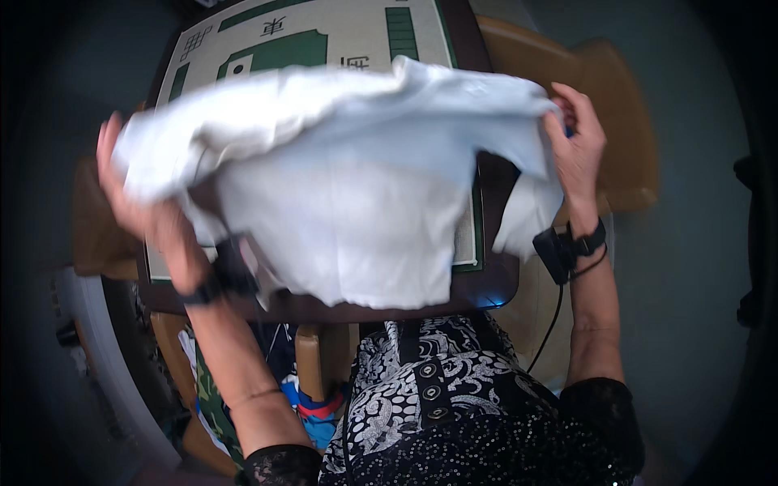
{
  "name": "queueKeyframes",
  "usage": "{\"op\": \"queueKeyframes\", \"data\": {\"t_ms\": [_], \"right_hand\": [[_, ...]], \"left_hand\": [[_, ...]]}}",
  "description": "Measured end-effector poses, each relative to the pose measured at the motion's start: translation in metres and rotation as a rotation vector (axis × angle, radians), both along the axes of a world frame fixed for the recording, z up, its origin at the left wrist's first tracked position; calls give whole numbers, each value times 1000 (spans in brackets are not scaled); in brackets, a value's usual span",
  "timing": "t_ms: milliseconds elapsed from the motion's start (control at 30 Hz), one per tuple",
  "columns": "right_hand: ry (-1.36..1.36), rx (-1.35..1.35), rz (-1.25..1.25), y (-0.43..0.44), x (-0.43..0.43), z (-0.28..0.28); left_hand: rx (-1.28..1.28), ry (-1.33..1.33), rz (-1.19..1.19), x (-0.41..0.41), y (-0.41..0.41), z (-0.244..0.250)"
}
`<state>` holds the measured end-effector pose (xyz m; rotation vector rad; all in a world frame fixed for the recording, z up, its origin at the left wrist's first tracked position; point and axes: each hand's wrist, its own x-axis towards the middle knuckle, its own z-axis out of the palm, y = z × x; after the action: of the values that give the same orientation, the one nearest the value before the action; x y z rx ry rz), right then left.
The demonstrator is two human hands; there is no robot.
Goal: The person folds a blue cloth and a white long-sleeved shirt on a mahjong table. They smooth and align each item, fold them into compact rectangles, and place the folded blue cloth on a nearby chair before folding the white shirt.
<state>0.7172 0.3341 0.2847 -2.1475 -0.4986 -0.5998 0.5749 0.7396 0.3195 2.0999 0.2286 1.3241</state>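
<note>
A pale short-sleeved garment, white and light blue (340, 200), is spread in the air over a mahjong table mat (468, 228), blurred by motion. On the right, my right hand (577, 136) pinches one upper corner of it between thumb and fingers. At the garment's left end is my left hand (137, 200), blurred, with its fingers behind the cloth and the fabric against its palm; its exact grip is hard to make out. Both wrists wear black straps with small devices. The cloth hangs towards the table's near edge and hides much of the mat.
The table has a dark rim (389, 314). Tan chairs stand at the right (626, 133), at the left (100, 212) and close below the table (310, 364). Colourful clothes (319, 419) and a camouflage cloth (213, 389) lie low at the left. A cable hangs from the right wrist device.
</note>
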Motion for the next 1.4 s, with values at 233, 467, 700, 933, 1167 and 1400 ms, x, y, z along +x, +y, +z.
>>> {"op": "queueKeyframes", "data": {"t_ms": [233,467,700,933,1167,1400], "right_hand": [[149,-118,13,-42,-65,-21],[206,-421,535,58,-126,-60],[79,-494,544,100,-147,-85],[241,-429,460,38,-126,-43],[420,-604,672,13,-105,-32],[265,-304,490,53,-80,-61]], "left_hand": [[-233,559,-243,41,32,-39],[110,958,84,-73,32,-136],[-27,929,55,-58,41,-123],[-198,1190,149,24,65,-108],[-59,1211,352,62,47,-136],[-983,546,66,46,129,-166]]}}
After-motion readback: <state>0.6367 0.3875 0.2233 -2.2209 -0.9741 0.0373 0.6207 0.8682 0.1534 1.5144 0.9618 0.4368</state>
